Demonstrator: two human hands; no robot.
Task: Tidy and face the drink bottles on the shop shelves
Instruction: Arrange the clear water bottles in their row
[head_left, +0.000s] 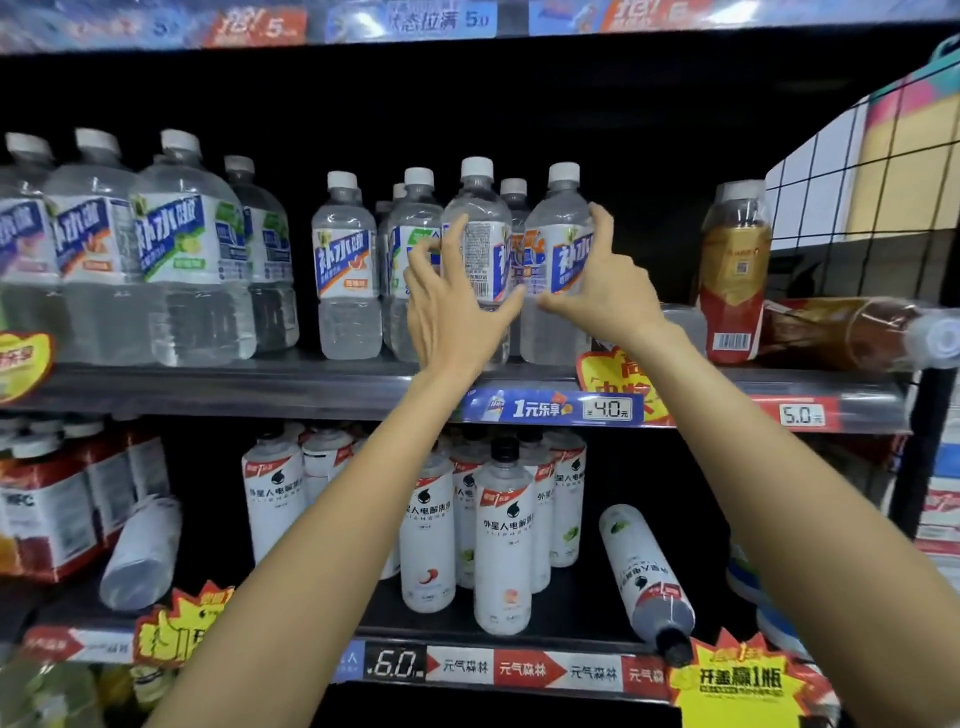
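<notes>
Left hand and right hand, each around 1 of 2 upright clear bottles on the shelf.

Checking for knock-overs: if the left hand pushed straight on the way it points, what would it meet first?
Probably the clear bottle, its label turned barcode-out; the left hand is already at it, fingers curled around its side. Contact isn't certain.

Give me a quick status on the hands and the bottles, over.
Left hand curled around barcode-out bottle. Right hand cupping neighbouring bottle, label out. Tea bottle lying flat at right; white bottle toppled below.
</notes>
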